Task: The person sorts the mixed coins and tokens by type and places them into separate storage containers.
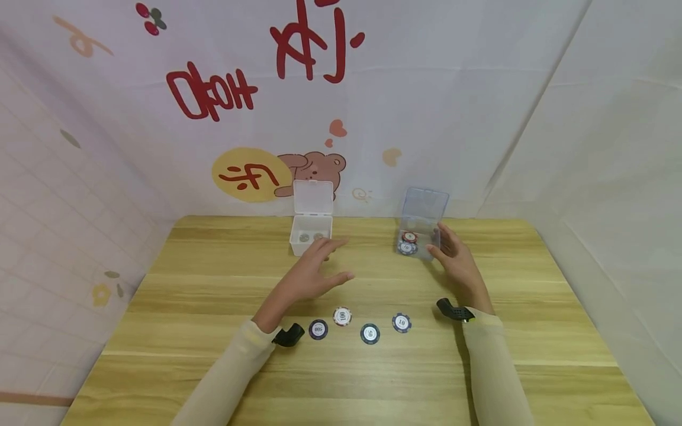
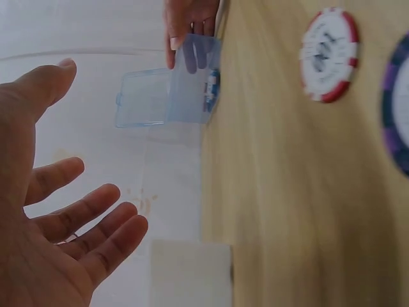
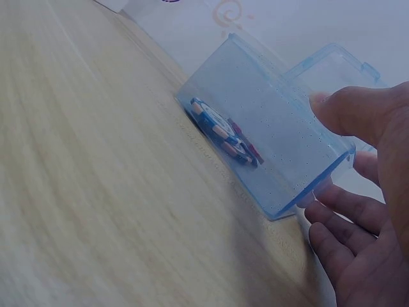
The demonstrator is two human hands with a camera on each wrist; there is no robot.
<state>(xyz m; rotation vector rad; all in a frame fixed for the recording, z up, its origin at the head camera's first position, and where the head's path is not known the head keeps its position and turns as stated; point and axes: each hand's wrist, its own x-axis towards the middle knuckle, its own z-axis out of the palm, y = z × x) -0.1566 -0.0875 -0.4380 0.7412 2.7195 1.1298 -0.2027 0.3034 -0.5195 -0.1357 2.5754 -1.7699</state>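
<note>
My right hand [image 1: 457,258] is at the right side of a clear blue plastic box [image 1: 421,226] with its lid up. Its thumb extends over the open top, and its loosely straight fingers lie along the outer side wall. Inside the box are a red-edged poker chip [image 1: 409,236] and a blue poker chip [image 1: 407,248], also seen through the wall in the right wrist view. My left hand [image 1: 309,273] hovers with spread fingers, holding nothing, in front of a white lidded box [image 1: 311,226]. Two greyish round pieces [image 1: 304,237] lie in that box.
Several poker chips lie flat on the wooden table [image 1: 213,296] between my forearms: a purple 500 [image 1: 318,329], a red-and-white 100 [image 1: 343,316], a dark green 50 [image 1: 370,333] and a blue 10 [image 1: 402,322]. A printed cloth [image 1: 453,106] hangs behind the table.
</note>
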